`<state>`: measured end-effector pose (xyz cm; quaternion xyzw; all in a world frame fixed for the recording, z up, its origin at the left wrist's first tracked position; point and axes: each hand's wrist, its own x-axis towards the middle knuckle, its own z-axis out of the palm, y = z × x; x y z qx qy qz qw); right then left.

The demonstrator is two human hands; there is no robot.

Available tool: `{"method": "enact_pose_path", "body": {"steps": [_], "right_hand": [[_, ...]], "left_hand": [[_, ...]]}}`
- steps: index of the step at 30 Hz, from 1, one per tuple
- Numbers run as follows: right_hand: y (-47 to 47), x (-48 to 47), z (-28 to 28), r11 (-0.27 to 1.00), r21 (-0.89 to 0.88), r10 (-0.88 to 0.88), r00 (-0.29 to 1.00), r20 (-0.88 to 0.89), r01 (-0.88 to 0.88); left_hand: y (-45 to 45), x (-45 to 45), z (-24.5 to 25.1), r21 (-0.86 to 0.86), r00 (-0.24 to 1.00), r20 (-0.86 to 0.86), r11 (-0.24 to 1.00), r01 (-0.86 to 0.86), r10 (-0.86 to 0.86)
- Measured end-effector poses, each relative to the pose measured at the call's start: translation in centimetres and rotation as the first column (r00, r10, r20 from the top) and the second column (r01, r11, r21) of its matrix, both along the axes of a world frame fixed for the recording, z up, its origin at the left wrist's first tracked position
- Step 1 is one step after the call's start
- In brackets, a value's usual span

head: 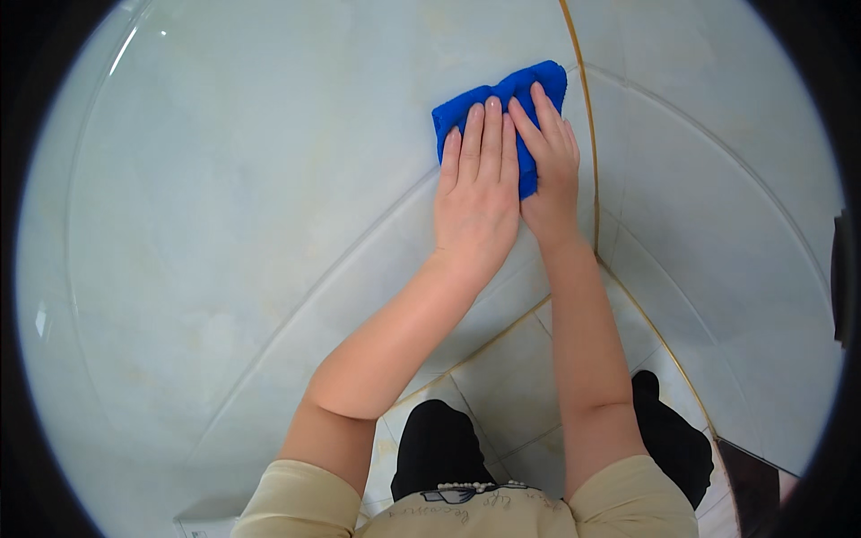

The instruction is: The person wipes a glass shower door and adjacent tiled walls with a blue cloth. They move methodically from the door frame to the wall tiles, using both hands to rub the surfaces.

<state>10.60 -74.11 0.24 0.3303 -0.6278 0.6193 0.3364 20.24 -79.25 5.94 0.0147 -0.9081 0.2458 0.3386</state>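
Note:
A folded blue cloth [494, 101] lies flat against the pale, glossy tiled wall [255, 155], close to a corner. Both of my hands rest on it side by side. My left hand [476, 181] covers the cloth's lower left part, fingers pointing up and slightly spread. On the cloth's right side is my right hand [553, 168], its fingertips near the upper right edge. The palms hide much of the cloth's lower half. Part of it shows between the two hands.
A yellowish grout line [592, 141] runs down the corner to the floor tiles [511, 376]. The adjoining tiled wall [699, 202] stands at right. A dark object [839, 279] sits at the right rim, a white box-like object [208, 518] at lower left. A dark panel [750, 481] is lower right.

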Motion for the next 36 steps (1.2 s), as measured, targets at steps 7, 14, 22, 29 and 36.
{"method": "enact_pose_path", "body": {"steps": [7, 14, 22, 29, 36], "right_hand": [[-1.3, -3.9, -3.4, 0.993, -0.116, 0.013, 0.997, -0.071, -0.022], [-7.4, 6.0, -13.0, 0.996, 0.024, 0.089, 0.994, -0.068, -0.087], [-12.0, 14.5, -4.1, 0.913, 0.255, 0.392, 0.856, -0.338, -0.318], [2.0, 2.5, 12.2, 0.904, 0.288, 0.428, 0.711, -0.558, -0.317], [17.6, -18.7, 29.4, 0.878, 0.214, 0.469, 0.678, -0.566, -0.429]], "left_hand": [[-2.0, -4.9, -2.1, -0.196, 0.994, 0.094, 0.977, 0.080, -0.062], [-6.9, 6.7, -11.0, 0.172, 0.967, 0.250, 0.980, -0.105, 0.059], [-12.4, 18.3, -6.2, 0.312, 0.943, -0.041, 0.901, -0.302, 0.330], [1.5, 5.8, 7.5, 0.240, 0.924, -0.293, 0.955, -0.176, 0.244], [16.6, -16.0, 24.6, 0.149, 0.894, -0.394, 0.975, -0.166, 0.212]]}}
